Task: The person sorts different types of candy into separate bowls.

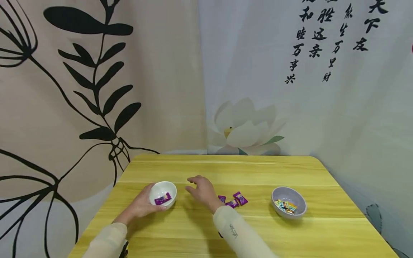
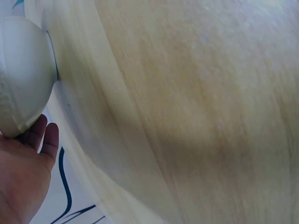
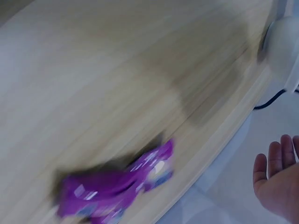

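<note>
My left hand [image 1: 141, 204] holds a small white bowl [image 1: 162, 187] at the left of the table, thumb along its near side and fingers round its left side. One purple-wrapped candy [image 1: 162, 199] lies inside this bowl. In the left wrist view the bowl's outer wall [image 2: 30, 70] shows beside the fingers. My right hand [image 1: 204, 193] hovers just right of the bowl, fingers loosely spread with nothing between them. Several purple candies [image 1: 240, 198] lie on the table by the right wrist; the forearm partly hides them. They appear blurred in the right wrist view.
A lavender-grey bowl [image 1: 301, 205] holding several yellow, orange and blue wrapped candies [image 1: 285, 206] stands on the right of the wooden table [image 1: 326, 236]. Behind the table's far edge hangs a printed curtain [image 1: 174, 89] with plant shapes and writing.
</note>
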Demonstrator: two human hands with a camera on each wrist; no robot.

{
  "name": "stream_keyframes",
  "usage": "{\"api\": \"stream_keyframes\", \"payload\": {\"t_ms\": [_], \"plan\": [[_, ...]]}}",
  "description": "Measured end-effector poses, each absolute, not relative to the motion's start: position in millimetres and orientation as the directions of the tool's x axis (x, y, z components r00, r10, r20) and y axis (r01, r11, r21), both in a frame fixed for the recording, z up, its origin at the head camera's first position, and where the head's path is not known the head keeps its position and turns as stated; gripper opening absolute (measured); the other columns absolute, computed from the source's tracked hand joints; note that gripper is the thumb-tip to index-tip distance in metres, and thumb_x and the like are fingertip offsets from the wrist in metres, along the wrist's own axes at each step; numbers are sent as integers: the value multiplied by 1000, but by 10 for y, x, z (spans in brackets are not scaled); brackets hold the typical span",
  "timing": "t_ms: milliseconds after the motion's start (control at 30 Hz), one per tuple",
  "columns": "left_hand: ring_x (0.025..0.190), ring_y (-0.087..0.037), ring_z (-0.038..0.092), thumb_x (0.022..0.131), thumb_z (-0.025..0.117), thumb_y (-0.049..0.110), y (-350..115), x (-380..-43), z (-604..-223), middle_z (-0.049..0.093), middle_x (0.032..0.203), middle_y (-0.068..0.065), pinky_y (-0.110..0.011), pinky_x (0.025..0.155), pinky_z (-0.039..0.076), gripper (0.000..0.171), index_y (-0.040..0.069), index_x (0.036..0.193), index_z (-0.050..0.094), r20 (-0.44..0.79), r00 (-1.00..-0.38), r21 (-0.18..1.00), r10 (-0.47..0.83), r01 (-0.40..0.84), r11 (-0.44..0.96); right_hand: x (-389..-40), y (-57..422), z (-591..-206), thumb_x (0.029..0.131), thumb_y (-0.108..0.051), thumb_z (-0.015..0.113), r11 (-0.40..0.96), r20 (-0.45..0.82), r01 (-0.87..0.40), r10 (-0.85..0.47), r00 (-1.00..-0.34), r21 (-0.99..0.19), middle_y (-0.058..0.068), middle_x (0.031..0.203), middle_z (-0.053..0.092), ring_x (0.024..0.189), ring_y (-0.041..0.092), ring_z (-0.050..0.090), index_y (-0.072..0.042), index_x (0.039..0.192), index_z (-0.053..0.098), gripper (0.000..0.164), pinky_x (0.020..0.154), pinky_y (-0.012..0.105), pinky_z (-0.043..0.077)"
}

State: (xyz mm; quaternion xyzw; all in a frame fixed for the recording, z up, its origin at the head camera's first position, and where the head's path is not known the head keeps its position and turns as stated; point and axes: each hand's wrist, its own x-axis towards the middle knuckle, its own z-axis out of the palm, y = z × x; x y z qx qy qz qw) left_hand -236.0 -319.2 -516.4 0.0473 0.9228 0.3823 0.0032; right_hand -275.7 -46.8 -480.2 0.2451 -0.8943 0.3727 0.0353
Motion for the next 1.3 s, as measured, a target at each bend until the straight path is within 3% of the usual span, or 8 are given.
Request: {"api": "stream_keyframes", "payload": {"t_ms": [267,533,833,1300], "plan": [[128,-49,43,65,92,43,-3203,-2356,-5171,37,144,-32,-64,106,33,122,-6,151,21,45,-993,694,106,107,712,-2758,58,-4839,98,-25,64,569,265,-405,-316,-911,-715,13,120,65,108,32,61,-3,130,63,38,89,47,52],[126,-47,45,65,92,43,-3190,-2346,-5162,39,142,-30,-63,105,34,120,-6,150,23,38,-994,697,105,102,710,-2707,564,-4959,98,-25,65,565,180,-225,-135,-974,-794,11,125,62,117,33,56,-6,131,63,39,93,49,50],[126,-49,44,66,91,44,-3179,-2333,-5141,39,142,-32,-64,104,35,121,-7,150,22,33,-994,683,103,98,724,-2656,989,-5066,94,-20,68,627,160,-114,17,-987,-771,15,120,65,112,35,58,-1,127,65,38,94,50,48],[124,-48,46,66,91,43,-3172,-2322,-5128,41,141,-30,-63,103,37,119,-6,150,22,24,-994,690,103,91,718,-2569,1212,-5281,90,-23,73,698,141,-76,36,-989,-712,17,111,69,105,36,63,2,119,68,39,92,52,49]]}}
